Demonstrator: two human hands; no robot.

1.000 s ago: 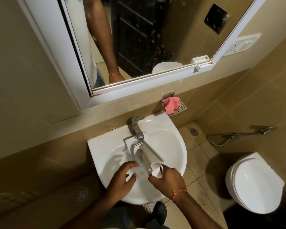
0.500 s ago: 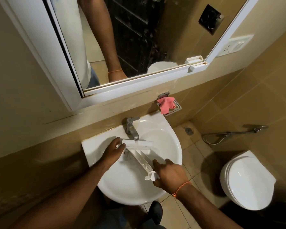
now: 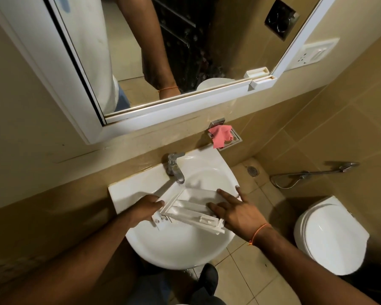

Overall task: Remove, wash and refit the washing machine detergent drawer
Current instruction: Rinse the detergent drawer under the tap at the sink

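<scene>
drawer (image 3: 191,204) swung crosswise, both hands apparently gripping its ends.

Detergent drawer (image 3: 191,205): white plastic, long tray with open compartments facing up, dividers running lengthwise; lies across white basin (image 3: 180,245) just below tap (image 3: 176,167), tilted, one end toward left rim, other toward right rim; left hand (image 3: 144,209) grips its left end; right hand (image 3: 235,211) holds its right end, fingers spread over top.
</scene>
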